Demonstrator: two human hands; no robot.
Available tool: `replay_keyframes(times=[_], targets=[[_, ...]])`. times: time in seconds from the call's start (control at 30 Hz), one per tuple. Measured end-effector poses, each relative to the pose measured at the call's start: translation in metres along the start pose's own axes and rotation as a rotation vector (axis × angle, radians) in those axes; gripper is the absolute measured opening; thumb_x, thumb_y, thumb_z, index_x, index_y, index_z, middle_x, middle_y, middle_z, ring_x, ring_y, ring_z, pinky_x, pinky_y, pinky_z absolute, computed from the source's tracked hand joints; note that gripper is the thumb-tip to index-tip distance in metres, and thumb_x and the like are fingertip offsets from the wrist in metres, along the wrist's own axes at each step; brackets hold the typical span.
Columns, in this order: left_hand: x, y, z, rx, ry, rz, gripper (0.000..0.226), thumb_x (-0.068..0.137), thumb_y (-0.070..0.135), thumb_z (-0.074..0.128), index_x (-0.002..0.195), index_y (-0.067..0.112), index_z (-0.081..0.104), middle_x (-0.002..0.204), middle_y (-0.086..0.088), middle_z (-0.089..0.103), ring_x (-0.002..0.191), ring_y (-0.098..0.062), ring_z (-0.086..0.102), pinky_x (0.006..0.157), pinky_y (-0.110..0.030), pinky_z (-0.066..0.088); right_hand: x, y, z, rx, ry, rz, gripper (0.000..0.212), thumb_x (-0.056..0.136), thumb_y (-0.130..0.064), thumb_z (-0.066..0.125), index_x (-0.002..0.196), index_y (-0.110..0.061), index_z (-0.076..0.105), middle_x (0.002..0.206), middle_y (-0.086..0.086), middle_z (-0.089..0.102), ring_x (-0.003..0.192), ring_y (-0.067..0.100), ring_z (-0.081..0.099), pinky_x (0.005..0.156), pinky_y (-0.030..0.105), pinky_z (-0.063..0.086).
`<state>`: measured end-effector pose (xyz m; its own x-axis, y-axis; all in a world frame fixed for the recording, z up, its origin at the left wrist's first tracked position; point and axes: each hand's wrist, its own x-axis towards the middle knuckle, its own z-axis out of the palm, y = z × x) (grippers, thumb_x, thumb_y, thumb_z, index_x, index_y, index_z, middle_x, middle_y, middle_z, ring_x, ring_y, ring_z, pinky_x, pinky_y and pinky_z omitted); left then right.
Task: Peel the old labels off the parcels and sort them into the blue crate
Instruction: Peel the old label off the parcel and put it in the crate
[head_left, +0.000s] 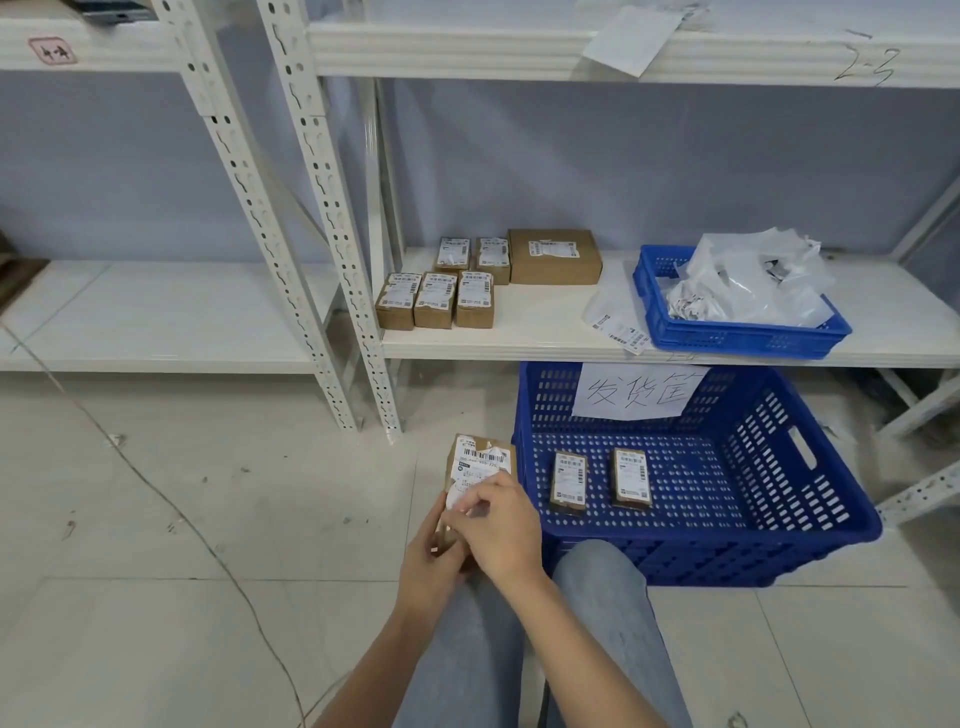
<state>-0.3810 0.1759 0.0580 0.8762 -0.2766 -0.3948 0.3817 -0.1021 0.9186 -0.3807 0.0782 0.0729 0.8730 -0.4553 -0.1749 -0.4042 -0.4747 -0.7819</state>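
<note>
Parcel (475, 470) stands lengthwise away from the person, left of the blue crate (810, 499); left hand (431, 564) grips its near end, right hand (498, 525) pinches the old label (480, 467).

We see a small brown parcel (480, 460) held up over the floor, its white barcode label (480, 467) partly lifted and wrinkled at the lower end. The big blue crate (727, 540) sits on the floor, two labelled parcels (570, 482) (631, 478) lying flat near its left wall. Five small parcels (435, 300) and a larger box (555, 256) rest toward the shelf's left end.
</note>
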Motion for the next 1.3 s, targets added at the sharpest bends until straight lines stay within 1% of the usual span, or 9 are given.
replay_keyframes(times=[0.13,0.43,0.7,0.9,1.0,1.07,1.13,1.23,1.3], targets=[[0.003,-0.005,-0.006,0.002,-0.018,-0.041,0.055,0.096,0.005,0.057,0.145,0.025,0.043,0.100,-0.012,0.071,0.098,-0.028,0.070,0.072,-0.025,0.059,0.005,0.010,0.002,0.234,-0.076,0.107,0.011,0.078,-0.017,0.079,0.082,-0.007,0.075,0.103,-0.009,0.050,0.087,-0.003,0.051,0.067,0.003,0.038],[0.007,-0.010,-0.013,0.001,-0.047,-0.086,0.065,0.089,0.022,0.068,0.148,0.029,0.041,0.110,-0.014,0.069,0.104,-0.022,0.069,0.079,-0.025,0.059,0.011,0.014,0.001,0.273,-0.158,0.160,0.012,0.086,-0.011,0.068,0.076,-0.005,0.070,0.109,-0.006,0.048,0.100,0.006,0.049,0.071,0.008,0.036],[0.008,-0.014,-0.013,-0.041,-0.051,-0.093,0.066,0.087,0.023,0.070,0.147,0.032,0.043,0.112,-0.011,0.070,0.106,-0.017,0.068,0.086,-0.027,0.058,0.013,0.017,0.002,0.358,-0.149,0.202,0.019,0.086,-0.004,0.063,0.068,-0.011,0.061,0.107,-0.006,0.051,0.107,0.012,0.053,0.098,0.035,0.048],[0.007,-0.014,-0.008,-0.062,-0.010,-0.075,0.064,0.087,0.020,0.071,0.145,0.029,0.045,0.104,-0.009,0.071,0.099,-0.016,0.070,0.080,-0.024,0.058,0.016,0.002,-0.003,0.303,-0.108,0.175,0.016,0.090,-0.029,0.050,0.082,-0.015,0.053,0.101,-0.001,0.050,0.090,0.017,0.053,0.081,0.038,0.045],[0.006,-0.016,-0.010,-0.047,-0.007,-0.058,0.059,0.088,0.017,0.072,0.140,0.033,0.048,0.099,-0.008,0.072,0.096,-0.017,0.071,0.082,-0.025,0.058,0.019,-0.002,-0.002,0.061,-0.142,0.069,0.026,0.082,-0.044,0.061,0.088,-0.019,0.056,0.104,-0.006,0.043,0.088,0.014,0.055,0.068,0.028,0.039],[0.006,-0.016,-0.012,-0.041,-0.003,-0.054,0.059,0.088,0.017,0.071,0.139,0.035,0.047,0.100,-0.009,0.071,0.098,-0.017,0.070,0.081,-0.024,0.058,0.024,0.005,0.002,0.019,-0.148,0.044,0.015,0.081,-0.029,0.069,0.085,-0.014,0.065,0.106,-0.005,0.044,0.088,0.011,0.055,0.067,0.022,0.042],[0.006,-0.016,-0.014,-0.048,-0.014,-0.057,0.064,0.086,0.021,0.073,0.142,0.035,0.045,0.103,-0.009,0.071,0.102,-0.016,0.069,0.083,-0.024,0.058,0.027,0.010,0.003,0.128,-0.179,0.104,0.006,0.082,-0.016,0.071,0.079,-0.011,0.071,0.108,-0.002,0.046,0.090,0.011,0.055,0.076,0.026,0.053],[0.009,-0.018,-0.017,-0.038,-0.049,-0.065,0.072,0.078,0.034,0.075,0.143,0.038,0.046,0.106,-0.007,0.072,0.104,-0.014,0.069,0.094,-0.033,0.056,0.030,0.016,0.005,0.236,-0.212,0.157,0.012,0.081,-0.014,0.071,0.069,-0.012,0.071,0.115,0.007,0.052,0.101,0.019,0.060,0.088,0.040,0.055],[0.009,-0.019,-0.019,-0.054,-0.071,-0.076,0.081,0.069,0.043,0.077,0.144,0.039,0.046,0.110,-0.007,0.072,0.106,-0.015,0.068,0.098,-0.037,0.054,0.032,0.018,0.004,0.306,-0.222,0.204,0.010,0.082,-0.012,0.069,0.075,-0.005,0.072,0.119,0.010,0.053,0.104,0.022,0.060,0.083,0.034,0.057]])
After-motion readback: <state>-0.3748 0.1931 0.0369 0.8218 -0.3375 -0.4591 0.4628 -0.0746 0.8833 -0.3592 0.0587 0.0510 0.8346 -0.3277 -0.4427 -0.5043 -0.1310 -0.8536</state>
